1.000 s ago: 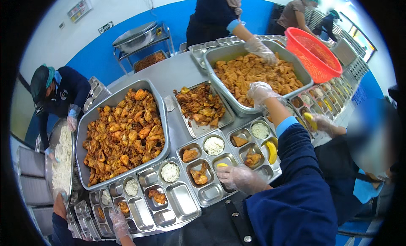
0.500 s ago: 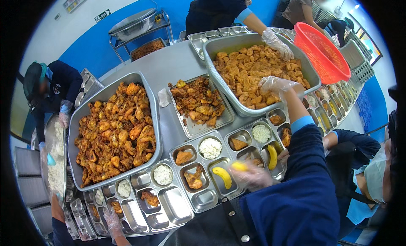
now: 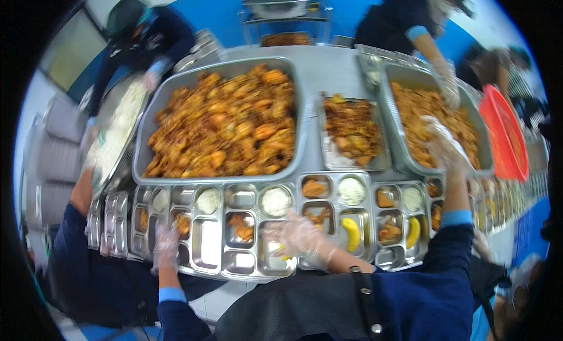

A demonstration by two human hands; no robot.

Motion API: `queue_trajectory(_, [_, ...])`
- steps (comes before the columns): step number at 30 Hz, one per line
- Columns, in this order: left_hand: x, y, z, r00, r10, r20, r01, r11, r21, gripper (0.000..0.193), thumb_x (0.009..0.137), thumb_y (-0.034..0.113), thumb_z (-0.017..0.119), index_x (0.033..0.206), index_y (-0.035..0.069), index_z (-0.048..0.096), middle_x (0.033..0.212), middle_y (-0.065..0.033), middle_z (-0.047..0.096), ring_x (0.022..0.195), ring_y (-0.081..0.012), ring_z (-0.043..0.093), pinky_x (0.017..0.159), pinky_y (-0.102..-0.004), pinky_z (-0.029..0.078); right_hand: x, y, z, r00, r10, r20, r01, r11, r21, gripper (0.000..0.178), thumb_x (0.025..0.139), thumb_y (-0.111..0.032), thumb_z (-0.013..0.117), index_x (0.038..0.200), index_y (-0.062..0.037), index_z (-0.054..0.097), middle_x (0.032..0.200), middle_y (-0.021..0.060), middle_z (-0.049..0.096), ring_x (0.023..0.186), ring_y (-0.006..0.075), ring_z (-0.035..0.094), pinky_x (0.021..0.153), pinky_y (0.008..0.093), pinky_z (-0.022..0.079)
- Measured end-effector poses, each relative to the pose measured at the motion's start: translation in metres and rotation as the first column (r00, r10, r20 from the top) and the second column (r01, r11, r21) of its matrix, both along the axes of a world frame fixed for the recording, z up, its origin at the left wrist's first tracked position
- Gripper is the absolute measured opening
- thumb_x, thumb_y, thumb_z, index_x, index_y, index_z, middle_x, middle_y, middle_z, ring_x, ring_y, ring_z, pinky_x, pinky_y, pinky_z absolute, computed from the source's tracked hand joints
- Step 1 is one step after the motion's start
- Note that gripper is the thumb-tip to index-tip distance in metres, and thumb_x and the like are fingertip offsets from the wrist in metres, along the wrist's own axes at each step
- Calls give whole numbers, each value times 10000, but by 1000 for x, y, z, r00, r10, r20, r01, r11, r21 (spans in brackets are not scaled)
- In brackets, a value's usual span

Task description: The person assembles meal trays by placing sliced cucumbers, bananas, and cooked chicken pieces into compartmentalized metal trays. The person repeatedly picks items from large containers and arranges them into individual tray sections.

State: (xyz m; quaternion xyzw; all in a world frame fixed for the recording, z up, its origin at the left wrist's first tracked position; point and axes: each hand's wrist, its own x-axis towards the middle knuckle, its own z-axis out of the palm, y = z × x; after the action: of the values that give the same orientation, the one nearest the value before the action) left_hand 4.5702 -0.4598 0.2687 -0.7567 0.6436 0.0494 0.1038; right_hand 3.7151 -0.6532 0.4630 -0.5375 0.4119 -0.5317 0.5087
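My left hand [image 3: 167, 244], in a clear plastic glove, lies over the metal compartment trays at the front left, fingers extended beside a piece of browned chicken [image 3: 182, 225]. My right hand [image 3: 448, 150], also gloved, reaches over the grey tub [image 3: 384, 115] of brown cut pieces [image 3: 410, 124]. Its fingers are blurred, and I cannot tell whether they hold a piece. Another person's gloved hand [image 3: 302, 241] comes from under my right arm to a compartment tray [image 3: 240, 195], with a bit of yellow showing below it. Bananas [image 3: 350, 234] lie in trays to the right.
A large grey tub [image 3: 299, 115] of browned chicken stands ahead. Beside it is a metal tray [image 3: 385, 159] of chicken. A red basket [image 3: 505, 130] stands far right. Co-workers reach in: one hand [image 3: 447, 85] over the right tub, others at a rice pan [image 3: 141, 115] on the left.
The view has swung left and straightened. The other person's hand with a banana has moved left to another tray. My right hand stays over the tub of brown pieces.
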Motion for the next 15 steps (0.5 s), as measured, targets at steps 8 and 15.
queue_trajectory(8, [8, 0, -25, 993, 75, -96, -102, 945, -311, 405, 958, 353, 606, 1268, 97, 657, 1330, -271, 584, 1226, -437, 581, 1035, -510, 485, 247, 33, 59, 847, 517, 127, -530, 800, 280, 321, 831, -157, 720, 1103, -10, 631, 1086, 137, 662, 976, 266, 648, 932, 405, 510])
queue_trajectory(15, [-5, 2, -19, 946, 184, -267, -276, 889, -365, 571, 951, 453, 614, 1284, -10, 607, 1170, -245, 685, 1060, -412, 672, 898, -516, 546, 436, 55, -64, 644, 731, -224, -695, 682, 228, 291, 847, -191, 704, 1110, -69, 684, 1036, 119, 698, 1002, 260, 690, 849, 400, 555])
